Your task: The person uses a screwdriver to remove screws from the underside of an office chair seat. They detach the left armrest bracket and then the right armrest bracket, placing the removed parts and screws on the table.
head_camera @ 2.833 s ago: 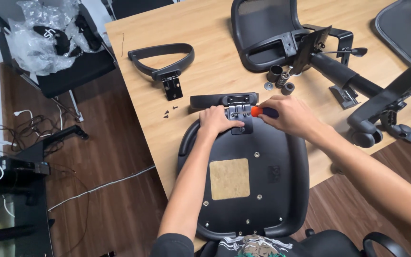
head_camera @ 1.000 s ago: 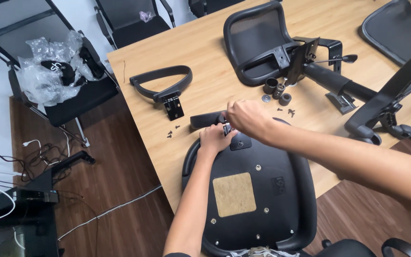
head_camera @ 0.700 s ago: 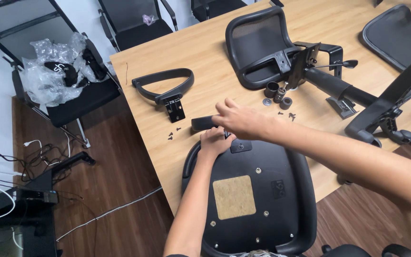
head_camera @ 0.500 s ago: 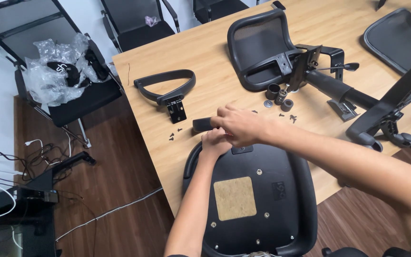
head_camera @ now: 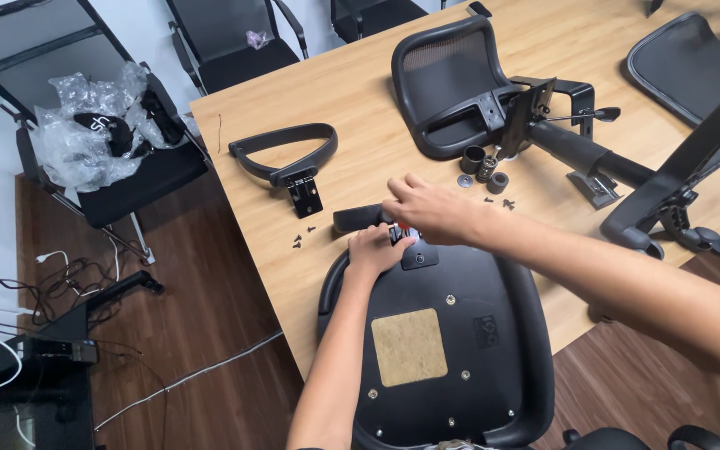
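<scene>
A black chair seat (head_camera: 452, 350) lies upside down over the table's near edge, with a tan patch in its middle. At its far rim a black armrest (head_camera: 353, 218) sits with its bracket on the seat. My left hand (head_camera: 375, 250) is curled on that bracket. My right hand (head_camera: 423, 210) reaches across from the right, palm down over the same spot. A bit of a red-handled screwdriver (head_camera: 410, 232) shows under its fingers; the rest of the tool is hidden.
A second loose armrest (head_camera: 285, 154) and small screws (head_camera: 302, 242) lie on the wooden table (head_camera: 360, 100). A mesh backrest (head_camera: 447, 83), a seat mechanism (head_camera: 560, 142), small bushings (head_camera: 485, 162) and a wheeled base (head_camera: 677, 208) are to the right. A chair with plastic wrap (head_camera: 97, 129) stands left.
My right hand has drawn back from beside the seat rim and now lies over the armrest, crossing above my left hand. The left hand has stayed on the bracket. The view has shifted slightly.
</scene>
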